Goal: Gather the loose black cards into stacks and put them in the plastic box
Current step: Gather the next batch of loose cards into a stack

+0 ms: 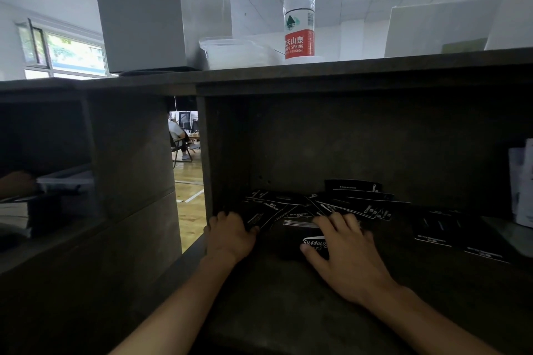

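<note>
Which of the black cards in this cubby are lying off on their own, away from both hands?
The two black cards at the right of the shelf; the others are heaped at the back under the left hand and right hand.

water bottle (299,8) on dark shelf (375,66)

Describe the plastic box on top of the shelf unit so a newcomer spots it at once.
Start at the dark wooden shelf unit and look along its top surface. Between the tall grey box on the left and the red-capped water bottle on the right sits the clear plastic box. It alone is low, wide and see-through with a rim.
</note>
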Demonstrator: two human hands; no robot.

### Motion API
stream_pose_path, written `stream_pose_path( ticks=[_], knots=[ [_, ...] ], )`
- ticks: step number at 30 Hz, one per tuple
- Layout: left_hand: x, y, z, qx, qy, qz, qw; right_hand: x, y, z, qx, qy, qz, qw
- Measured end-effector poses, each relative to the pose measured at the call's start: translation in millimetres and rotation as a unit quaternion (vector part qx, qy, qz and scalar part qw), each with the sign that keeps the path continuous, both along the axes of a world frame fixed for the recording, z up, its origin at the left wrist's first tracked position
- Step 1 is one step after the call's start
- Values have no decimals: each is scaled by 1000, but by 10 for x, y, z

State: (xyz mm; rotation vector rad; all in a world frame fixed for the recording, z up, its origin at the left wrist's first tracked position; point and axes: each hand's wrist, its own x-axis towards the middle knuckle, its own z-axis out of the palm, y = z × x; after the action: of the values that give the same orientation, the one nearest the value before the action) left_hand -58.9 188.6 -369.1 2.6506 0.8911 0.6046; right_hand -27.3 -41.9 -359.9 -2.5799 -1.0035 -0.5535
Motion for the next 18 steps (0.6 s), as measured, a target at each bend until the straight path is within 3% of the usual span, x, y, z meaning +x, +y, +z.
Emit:
stream_pose_path(
  ticks=[3, 6, 10, 13, 15, 16, 18],
  knots=[
    [-29, 7, 17, -43, -65, -18, 997, -6, -1, 7, 2, 3, 0, 1000],
    [-85, -58, 53, -105, -190, -90, 972, -8, -1, 13, 2, 5, -2, 1000],
    [-115, -225, 170, -327, -312, -124, 883, -16, -5, 18, 7, 7, -2, 1000],
    [-144, -329, 237, -441, -281, -174, 835, -9, -8, 14, 3, 8, -6, 1000],
    [-171, -354, 252, -442, -254, -211, 834, -2, -6, 15, 3, 9, -7, 1000],
    [-169, -346, 236, -418, -230, -220, 851, -1, -5, 15, 5, 9, -7, 1000],
    [-131, -305, 174, -291, -173, -205, 918, 2, -4, 8, 11, 5, -6, 1000]
  ],
)
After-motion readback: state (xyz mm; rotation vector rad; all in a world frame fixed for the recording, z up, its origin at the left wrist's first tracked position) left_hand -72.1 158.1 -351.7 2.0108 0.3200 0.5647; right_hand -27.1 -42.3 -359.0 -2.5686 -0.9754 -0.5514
